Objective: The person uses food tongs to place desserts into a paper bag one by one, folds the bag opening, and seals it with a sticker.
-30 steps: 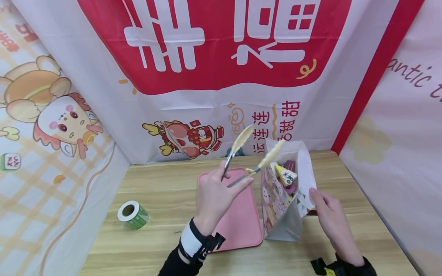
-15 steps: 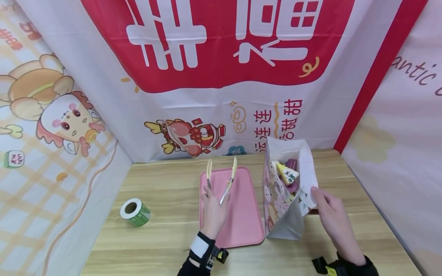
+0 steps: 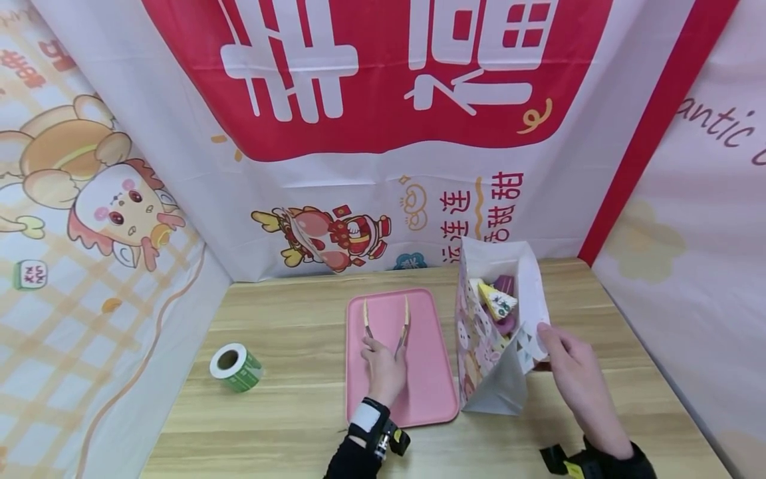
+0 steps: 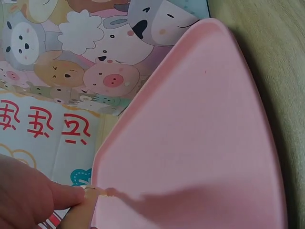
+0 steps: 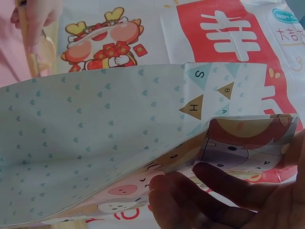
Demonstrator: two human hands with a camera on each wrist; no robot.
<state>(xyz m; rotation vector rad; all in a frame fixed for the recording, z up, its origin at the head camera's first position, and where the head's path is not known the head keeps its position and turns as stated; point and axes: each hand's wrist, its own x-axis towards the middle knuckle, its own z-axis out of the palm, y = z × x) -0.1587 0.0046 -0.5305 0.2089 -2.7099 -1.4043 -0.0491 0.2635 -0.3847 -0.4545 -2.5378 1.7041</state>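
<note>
In the head view my left hand (image 3: 385, 374) grips metal tongs with cream-coloured tips (image 3: 407, 311), low over the pink tray (image 3: 429, 392). The tongs' two arms are spread, and nothing shows between the tips. My right hand (image 3: 576, 380) pinches the folded rim of a paper bag (image 3: 495, 392) printed with cartoon animals. This bag stands upright against the tray's right side, its mouth open. A cake slice (image 3: 498, 303) with a yellow side and purple pieces (image 3: 505, 286) show inside it. The right wrist view looks along the bag's heart-patterned inner wall (image 5: 114, 114), with fingers curled at its rim.
A roll of green-and-white labels (image 3: 235, 368) lies on the wooden table (image 3: 287, 346), left of the tray. Printed cloth walls (image 3: 383, 120) enclose the table at the back and both sides. Something dark red peeks out beneath the right hand.
My left hand has come down and toward me with the tongs, from beside the bag's mouth to low over the tray. The right hand keeps its hold on the bag's rim.
</note>
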